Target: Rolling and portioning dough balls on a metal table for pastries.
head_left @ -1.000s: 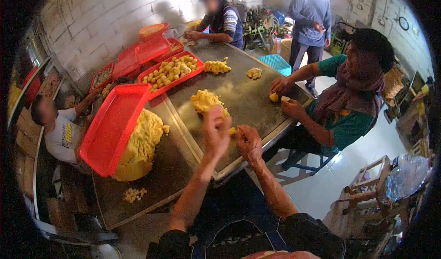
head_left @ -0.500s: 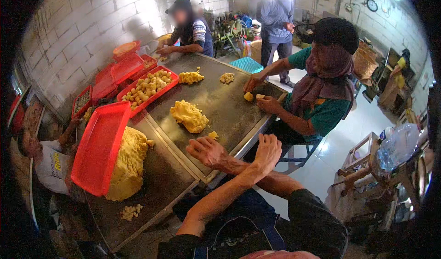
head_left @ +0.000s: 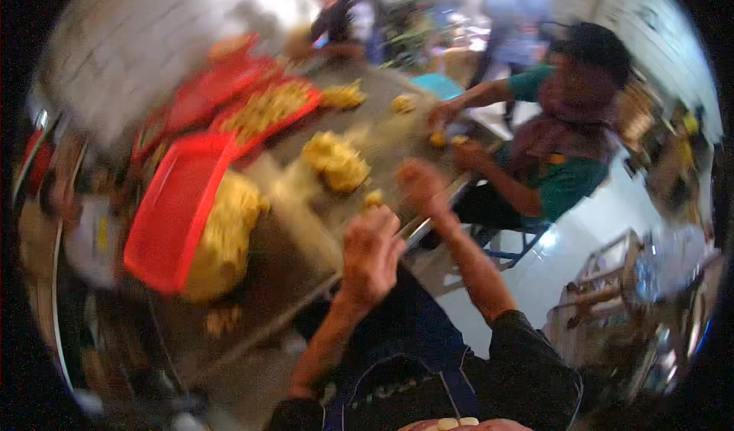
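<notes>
My left hand point(head_left: 371, 251) is over the near edge of the metal-topped table point(head_left: 294, 259), fingers loosely bent and apart, with nothing seen in it. Just beyond its fingertips lies a small piece of yellow dough point(head_left: 373, 198). Farther right, my right hand point(head_left: 423, 186) hovers by the table's right edge; motion smears its fingers. A rough lump of yellow dough point(head_left: 336, 163) sits ahead of both hands, touching neither. On the left, a big dough mound point(head_left: 233, 236) has a red tray point(head_left: 180, 209) leaning against it.
A co-worker point(head_left: 577, 133) sits at the right edge, handling dough pieces point(head_left: 438, 138). Another person point(head_left: 336, 30) is at the far end. A red tray point(head_left: 312, 106) of dough balls and smaller dough heaps point(head_left: 342, 95) stand farther back. Wooden stools point(head_left: 589, 282) are at right.
My crossed forearms have come apart: the left hand swung left, the right hand away to the right. My view has shifted and blurred.
</notes>
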`<action>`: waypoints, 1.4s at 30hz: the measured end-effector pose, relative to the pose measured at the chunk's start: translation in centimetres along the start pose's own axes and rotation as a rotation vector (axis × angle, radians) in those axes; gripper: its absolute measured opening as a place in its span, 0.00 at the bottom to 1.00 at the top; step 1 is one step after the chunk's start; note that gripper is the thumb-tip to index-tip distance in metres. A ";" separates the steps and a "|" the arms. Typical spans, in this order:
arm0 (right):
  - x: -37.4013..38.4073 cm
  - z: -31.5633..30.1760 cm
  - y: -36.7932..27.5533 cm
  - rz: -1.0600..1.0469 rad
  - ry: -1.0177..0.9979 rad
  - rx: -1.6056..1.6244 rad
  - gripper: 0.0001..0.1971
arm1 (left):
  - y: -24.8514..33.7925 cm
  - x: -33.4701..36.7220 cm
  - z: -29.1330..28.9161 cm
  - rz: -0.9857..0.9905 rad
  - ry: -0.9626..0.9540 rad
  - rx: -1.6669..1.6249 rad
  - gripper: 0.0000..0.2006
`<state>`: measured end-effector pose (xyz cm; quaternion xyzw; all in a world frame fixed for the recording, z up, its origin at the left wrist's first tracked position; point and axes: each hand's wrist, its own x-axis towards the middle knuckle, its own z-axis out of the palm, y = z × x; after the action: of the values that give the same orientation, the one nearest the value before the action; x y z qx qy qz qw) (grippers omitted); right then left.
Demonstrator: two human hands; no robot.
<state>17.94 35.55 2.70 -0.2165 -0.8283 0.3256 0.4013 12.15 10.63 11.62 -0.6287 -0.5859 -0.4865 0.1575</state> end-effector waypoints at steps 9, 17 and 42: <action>-1.4 0.3 1.6 0.173 0.193 -0.040 0.13 | -5.1 -11.8 -10.7 -0.674 0.223 0.334 0.15; -2.0 1.3 2.1 0.132 0.187 -0.148 0.13 | -9.5 -20.7 -19.5 -0.967 0.316 0.958 0.14; -2.3 0.6 -1.6 0.181 0.244 0.169 0.18 | -14.1 -21.1 -18.7 -0.803 0.356 0.568 0.03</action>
<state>18.68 32.81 2.37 -0.2937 -0.7202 0.4004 0.4845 -5.00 -12.37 -1.46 -0.1946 -0.8539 -0.4295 0.2200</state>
